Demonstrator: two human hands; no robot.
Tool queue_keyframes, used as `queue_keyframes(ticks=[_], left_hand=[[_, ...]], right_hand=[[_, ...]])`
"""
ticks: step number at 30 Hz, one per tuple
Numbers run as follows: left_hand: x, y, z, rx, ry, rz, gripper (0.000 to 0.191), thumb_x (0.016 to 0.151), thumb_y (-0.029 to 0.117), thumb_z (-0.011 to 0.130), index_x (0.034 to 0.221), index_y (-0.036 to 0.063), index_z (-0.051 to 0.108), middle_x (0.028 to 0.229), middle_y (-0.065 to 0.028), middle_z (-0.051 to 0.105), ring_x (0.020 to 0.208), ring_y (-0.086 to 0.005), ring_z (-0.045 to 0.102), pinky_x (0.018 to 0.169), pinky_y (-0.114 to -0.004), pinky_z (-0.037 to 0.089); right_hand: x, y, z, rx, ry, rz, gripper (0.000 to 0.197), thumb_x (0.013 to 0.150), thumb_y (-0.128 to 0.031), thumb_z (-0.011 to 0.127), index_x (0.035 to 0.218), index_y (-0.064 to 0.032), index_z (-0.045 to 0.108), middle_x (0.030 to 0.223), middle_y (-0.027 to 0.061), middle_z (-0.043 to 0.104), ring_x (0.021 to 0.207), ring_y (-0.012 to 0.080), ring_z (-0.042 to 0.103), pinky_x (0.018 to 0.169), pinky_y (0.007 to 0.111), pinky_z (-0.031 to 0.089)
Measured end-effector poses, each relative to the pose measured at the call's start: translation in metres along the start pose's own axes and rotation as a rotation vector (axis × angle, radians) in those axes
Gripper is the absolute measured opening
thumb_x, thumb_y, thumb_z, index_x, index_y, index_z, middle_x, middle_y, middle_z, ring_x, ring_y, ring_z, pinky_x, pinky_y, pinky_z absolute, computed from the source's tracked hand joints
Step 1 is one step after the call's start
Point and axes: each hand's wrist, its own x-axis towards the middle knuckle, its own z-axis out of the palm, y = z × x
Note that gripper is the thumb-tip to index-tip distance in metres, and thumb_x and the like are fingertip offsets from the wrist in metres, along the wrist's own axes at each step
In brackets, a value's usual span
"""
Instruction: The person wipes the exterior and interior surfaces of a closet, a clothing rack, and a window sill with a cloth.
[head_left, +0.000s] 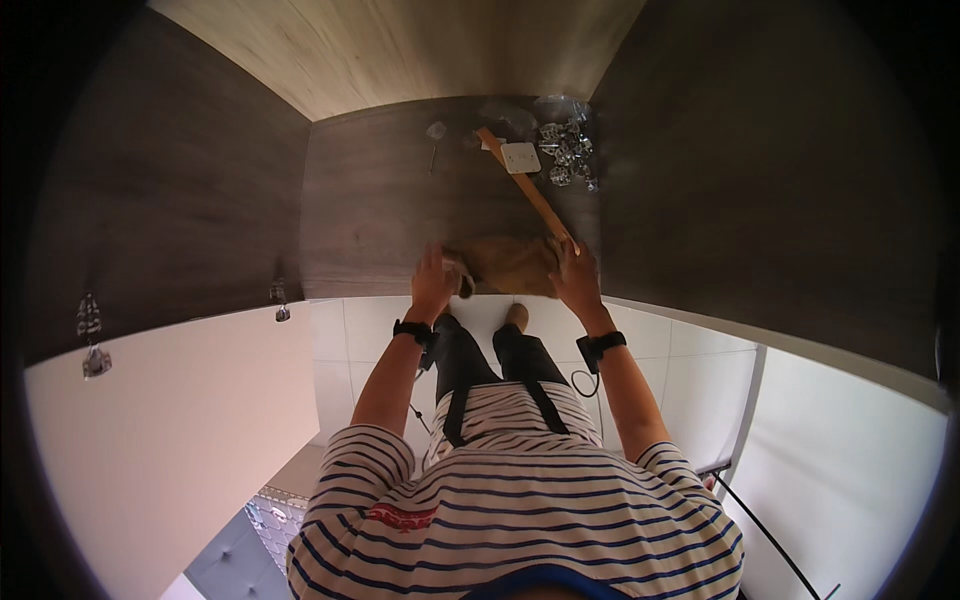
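Note:
A brown cloth (510, 264) lies bunched along the front edge of a dark wood-grain cabinet panel (360, 217). My left hand (435, 283) grips its left end, where a paler fold shows; motion blurs the fingers a little. At the other end, my right hand (579, 279) has thumb and fingers on the cloth. The near end of a flat orange-brown strip (536, 196) meets the right fingertips; whether they hold it too is unclear. Across that strip, farther back, rests a white square wall plate (520, 158).
Several metal cabinet hinges (566, 154) pile at the back right beside clear plastic wrapping (511, 116). A slim tool with a clear handle (434, 139) lies at the back left. Dark side panels flank me; the left one bears hinges (281, 311) joined to an open pale door (180, 405).

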Motion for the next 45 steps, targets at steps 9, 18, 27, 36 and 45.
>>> queue_keyframes(ticks=[9,18,27,36,45], left_hand=[[0.003,0.017,0.065,0.191,-0.165,0.21,0.067,0.078,0.014,0.064,0.138,0.0046,0.035,0.145,-0.0229,0.027,0.133,-0.0397,0.027,0.104,-0.051,0.031],[0.0,-0.041,0.079,0.264,-0.221,0.125,0.059,0.086,0.02,0.056,0.141,0.017,0.035,0.146,-0.0215,0.027,0.135,-0.0363,0.027,0.107,-0.05,0.027],[-0.005,-0.097,0.047,0.299,-0.152,-0.018,0.051,0.088,0.022,0.053,0.138,0.0122,0.042,0.146,-0.0227,0.028,0.137,-0.036,0.026,0.109,-0.05,0.026],[-0.023,-0.07,0.05,0.223,-0.299,0.087,0.052,0.078,0.008,0.052,0.13,0.0021,0.047,0.139,-0.0187,0.04,0.133,-0.0388,0.03,0.107,-0.053,0.026],[0.064,-0.071,0.048,0.226,-0.209,0.23,0.048,0.082,0.013,0.052,0.129,0.0089,0.05,0.139,-0.016,0.041,0.132,-0.0362,0.033,0.104,-0.052,0.031]], right_hand=[[-0.004,0.016,0.089,0.047,-0.074,-0.064,0.069,0.077,-0.016,0.067,0.133,0.0057,0.033,0.132,0.0283,0.039,0.123,0.0417,0.039,0.102,0.046,0.035],[0.035,-0.008,0.137,-0.012,-0.201,0.219,0.07,0.076,-0.02,0.066,0.136,-0.0013,0.036,0.123,0.0263,0.041,0.113,0.0415,0.042,0.095,0.047,0.04],[0.054,-0.074,0.202,-0.017,-0.244,-0.375,0.036,0.074,-0.014,0.062,0.109,-0.0055,0.06,0.104,0.0133,0.053,0.099,0.033,0.05,0.082,0.044,0.046],[0.018,-0.054,0.189,0.092,-0.396,-0.333,0.03,0.076,-0.014,0.061,0.105,-0.0072,0.06,0.096,0.0101,0.053,0.09,0.0305,0.056,0.077,0.041,0.049],[0.096,-0.034,0.184,0.091,-0.138,-0.151,0.037,0.079,-0.011,0.058,0.114,-0.0008,0.055,0.103,0.0199,0.052,0.097,0.0384,0.052,0.084,0.046,0.046]])
